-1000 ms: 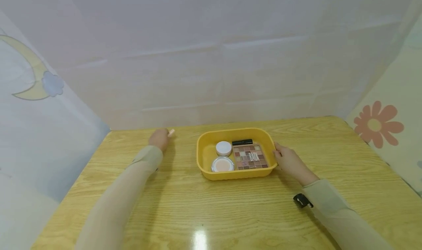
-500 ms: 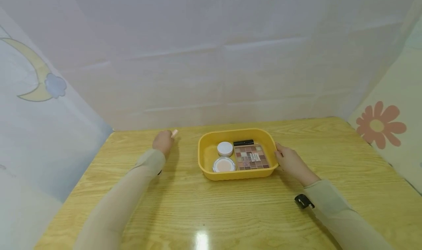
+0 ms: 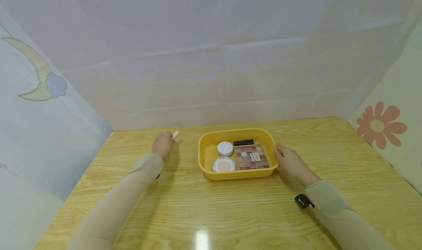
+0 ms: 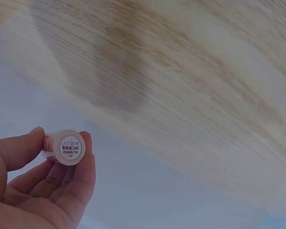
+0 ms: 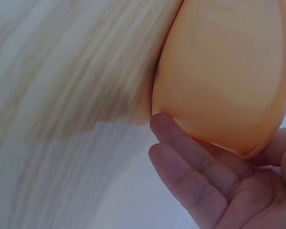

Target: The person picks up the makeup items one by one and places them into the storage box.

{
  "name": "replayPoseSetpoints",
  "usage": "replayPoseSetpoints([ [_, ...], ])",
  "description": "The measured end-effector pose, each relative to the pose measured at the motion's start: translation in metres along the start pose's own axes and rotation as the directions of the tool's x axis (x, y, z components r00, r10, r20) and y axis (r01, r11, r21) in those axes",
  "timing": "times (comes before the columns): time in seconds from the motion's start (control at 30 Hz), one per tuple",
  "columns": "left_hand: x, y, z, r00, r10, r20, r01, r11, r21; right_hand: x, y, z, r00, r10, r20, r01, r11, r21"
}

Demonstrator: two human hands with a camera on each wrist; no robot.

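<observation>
Between thumb and fingers, my left hand (image 3: 163,145) pinches a small pale pink cosmetic tube (image 3: 175,135), held near the table's back edge, left of the yellow bin. A round printed label marks the end of the tube (image 4: 69,149) in the left wrist view. My right hand (image 3: 292,163) grips the right end of the yellow plastic bin (image 3: 205,142), thumb at the rim and fingers against the outer wall (image 5: 219,86). Inside the bin lie a white round jar (image 3: 225,148), a round compact (image 3: 224,164), a black tube (image 3: 243,142) and an eyeshadow palette (image 3: 252,157).
The bin stands on a wood-grain table (image 3: 197,202). A pale sheet (image 3: 211,78) hangs right behind the table's back edge, with more printed sheets at both sides. A black strap (image 3: 304,201) shows at the right sleeve.
My left hand has shifted slightly to the right with the tube, which stays pinched. The right hand keeps its grip on the bin, and the bin's contents lie as before.
</observation>
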State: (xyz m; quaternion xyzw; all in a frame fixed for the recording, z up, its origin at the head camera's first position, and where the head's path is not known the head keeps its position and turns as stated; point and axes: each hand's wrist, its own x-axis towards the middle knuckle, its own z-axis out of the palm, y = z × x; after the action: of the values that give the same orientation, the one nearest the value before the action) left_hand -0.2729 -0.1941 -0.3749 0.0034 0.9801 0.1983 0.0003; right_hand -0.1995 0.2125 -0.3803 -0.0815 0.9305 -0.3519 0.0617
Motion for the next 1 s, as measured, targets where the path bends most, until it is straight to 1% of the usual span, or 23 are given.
replayPoseSetpoints([
  [0.17, -0.006, 0.002, -0.002, 1.0, 0.013, 0.006, -0.013, 1.0, -0.007, -0.001, 0.0, 0.001, 1.0, 0.001, 0.003, -0.001, 1.0, 0.013],
  [0.33, -0.011, 0.004, -0.004, 1.0, 0.001, 0.021, 0.0, 0.999, -0.038, -0.001, 0.001, 0.001, 1.0, -0.004, 0.001, 0.004, 1.0, 0.013],
  [0.5, -0.015, 0.006, -0.004, 1.0, 0.012, 0.018, -0.011, 0.999, -0.052, -0.001, 0.001, 0.001, 1.0, -0.015, -0.003, 0.015, 1.0, 0.011],
  [0.73, -0.019, 0.008, -0.003, 0.999, 0.021, 0.024, -0.019, 0.998, -0.056, 0.0, 0.002, 0.003, 1.0, -0.011, 0.006, 0.011, 1.0, 0.021],
  [1.0, -0.025, 0.013, -0.007, 0.998, 0.061, 0.006, -0.06, 0.994, -0.094, 0.0, 0.002, 0.002, 1.0, -0.006, 0.003, 0.006, 1.0, 0.023],
])
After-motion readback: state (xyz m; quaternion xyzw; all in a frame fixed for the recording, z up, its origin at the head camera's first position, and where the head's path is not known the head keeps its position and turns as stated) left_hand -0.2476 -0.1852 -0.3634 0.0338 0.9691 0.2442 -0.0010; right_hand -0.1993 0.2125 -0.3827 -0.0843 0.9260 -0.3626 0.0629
